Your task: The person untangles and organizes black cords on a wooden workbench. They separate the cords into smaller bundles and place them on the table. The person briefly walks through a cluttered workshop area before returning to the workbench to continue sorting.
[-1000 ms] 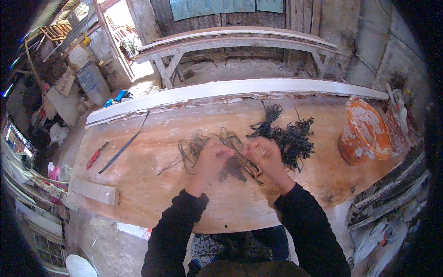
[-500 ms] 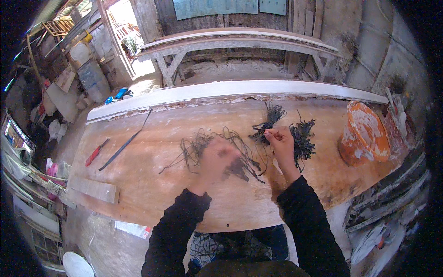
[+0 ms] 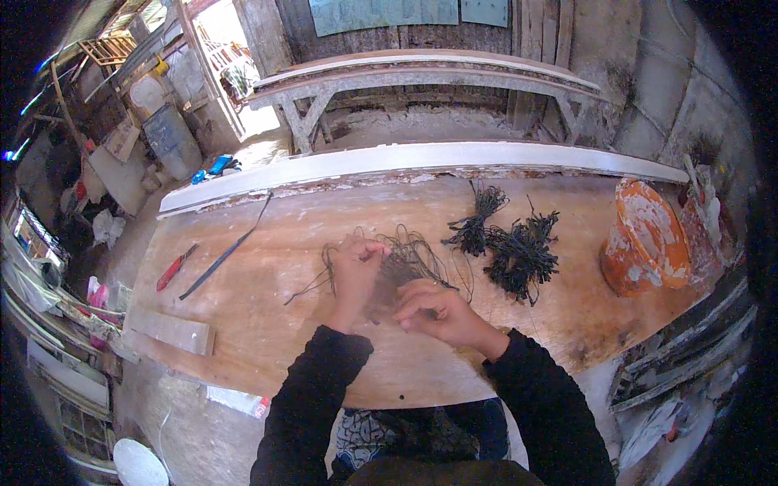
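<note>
My left hand is over the middle of the wooden tabletop, its thumb and fingers pinched together at a heap of thin dark strands. Just to its right and nearer me, my right hand has its fingers curled in with the thumb against them. A blurred dark patch of strands lies between the two hands; what the right fingertips hold, if anything, does not show. To the right of the heap, two tied bundles of dark strips touch: a smaller bundle behind and a fuller bundle in front.
On the left of the tabletop lie a red-handled knife, a long dark strip and a wood block. A plaster-smeared orange bucket stands at the right. A long white board runs along the far edge.
My right hand has moved left and toward me, away from the tied bundles, to beside the left hand. My left hand has shifted slightly left. The view has shifted a little.
</note>
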A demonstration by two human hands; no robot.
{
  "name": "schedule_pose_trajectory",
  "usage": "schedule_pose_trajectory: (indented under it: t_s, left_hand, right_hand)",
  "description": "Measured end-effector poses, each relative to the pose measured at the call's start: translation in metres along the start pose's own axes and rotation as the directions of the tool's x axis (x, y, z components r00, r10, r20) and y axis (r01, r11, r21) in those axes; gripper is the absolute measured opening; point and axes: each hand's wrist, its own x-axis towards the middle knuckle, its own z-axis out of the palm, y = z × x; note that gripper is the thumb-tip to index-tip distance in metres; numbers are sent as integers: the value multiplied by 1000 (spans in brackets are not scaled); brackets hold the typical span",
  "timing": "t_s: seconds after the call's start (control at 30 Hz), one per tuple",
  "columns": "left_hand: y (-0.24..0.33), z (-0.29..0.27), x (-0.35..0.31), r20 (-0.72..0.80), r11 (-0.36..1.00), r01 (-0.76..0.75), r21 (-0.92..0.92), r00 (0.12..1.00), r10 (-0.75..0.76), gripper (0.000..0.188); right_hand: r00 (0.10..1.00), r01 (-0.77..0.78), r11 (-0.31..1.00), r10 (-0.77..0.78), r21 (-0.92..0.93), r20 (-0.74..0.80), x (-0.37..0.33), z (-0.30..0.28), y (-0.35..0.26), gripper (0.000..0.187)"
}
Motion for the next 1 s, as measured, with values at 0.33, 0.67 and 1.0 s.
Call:
schedule_pose_trajectory:
  t_s: [0.33,0.67,1.0]
  left_hand:
    - [17,20,-24,496,991,-77,-111,860,122,8]
    - [30,19,-27,652,907,193,-374,751,109,6]
    - [-4,-17,10,-47,965,130,-229,988,-144,9]
  right_hand:
    - [874,-21,947,-138,-320,-467,1,-39,18,4]
    - [662,-282,959,190,-6,-725,-3,-65,49,9]
    - [968,-187,924,230,334,-95,4,-11,-18,12]
